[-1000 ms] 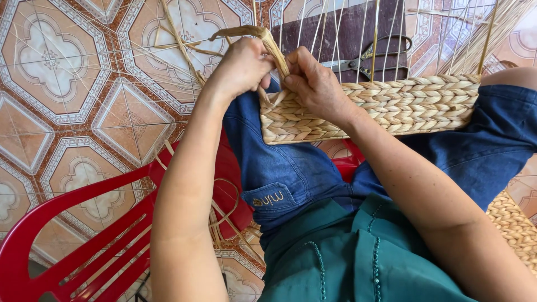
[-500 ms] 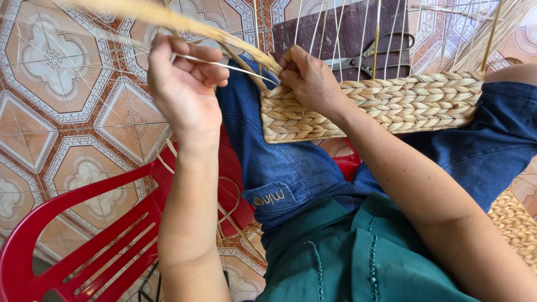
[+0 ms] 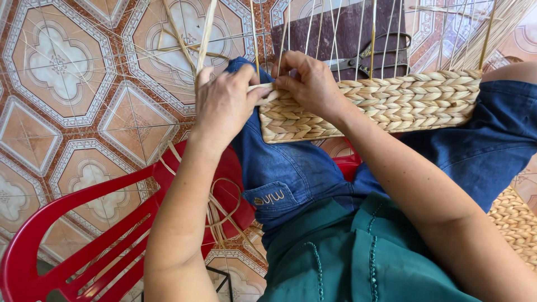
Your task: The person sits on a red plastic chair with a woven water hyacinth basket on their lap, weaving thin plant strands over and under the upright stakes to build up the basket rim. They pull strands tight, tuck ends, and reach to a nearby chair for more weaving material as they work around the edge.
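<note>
Hands at the left end of a woven band (image 3: 391, 100) lying across my lap. Compared with half a second ago, my left hand (image 3: 224, 103) has come down from where it was raised over the tiles, drawing a strand out sideways, and now sits just beside my right hand (image 3: 310, 84); the two nearly touch at the band's top-left corner. Left fingers are curled shut around a flat pale strand (image 3: 204, 39) that rises from the fist toward the top edge, with its short end (image 3: 263, 89) running across to the right hand. Right fingertips are pinched closed on that same end where it meets the braid. One second ago both hands were likewise together at this corner.

The band rests on my blue jeans (image 3: 291, 168), its thin upright stakes (image 3: 335, 28) standing up from the top row. Black scissors (image 3: 369, 56) lie beyond the stakes on a dark mat (image 3: 347, 25). A small embroidered label in yellow thread (image 3: 270, 198) sits on the jeans' pocket edge, below the band. I sit on a red plastic chair (image 3: 84, 246) over patterned floor tiles (image 3: 61, 72); loose strands (image 3: 221, 215) hang by the seat. Another woven piece (image 3: 517, 223) shows at the right edge.
</note>
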